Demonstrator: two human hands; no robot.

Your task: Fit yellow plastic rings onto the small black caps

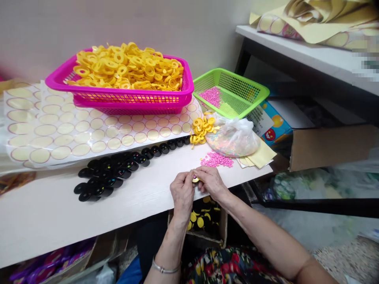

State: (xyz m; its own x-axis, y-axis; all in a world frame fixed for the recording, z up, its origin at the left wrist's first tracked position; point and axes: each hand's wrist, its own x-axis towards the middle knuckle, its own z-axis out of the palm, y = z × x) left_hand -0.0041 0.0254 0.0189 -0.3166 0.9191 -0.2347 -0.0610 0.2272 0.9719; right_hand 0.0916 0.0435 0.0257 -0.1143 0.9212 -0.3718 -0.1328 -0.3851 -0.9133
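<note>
My left hand [182, 191] and my right hand [211, 181] meet at the table's front edge. Pinched between the fingertips of both is a small round yellow piece [195, 179] with a pinkish spot in its middle; fingers hide part of it. Just beyond the hands lies a scatter of small pink pieces [217, 159]. Behind that sit a pile of yellow ring pieces [203, 128] and a knotted clear plastic bag [233, 138] of tiny multicoloured bits. Black cylindrical pieces [106, 171] stand grouped to the left, some with coloured dots on top.
A pink basket [133, 100] heaped with yellow rings rests on sheets of round stickers [89, 126]. A green basket [248, 85] holds more pink pieces. Below the edge, an open box [224, 228] contains yellow-and-black pieces. A white shelf [296, 51] juts in at right.
</note>
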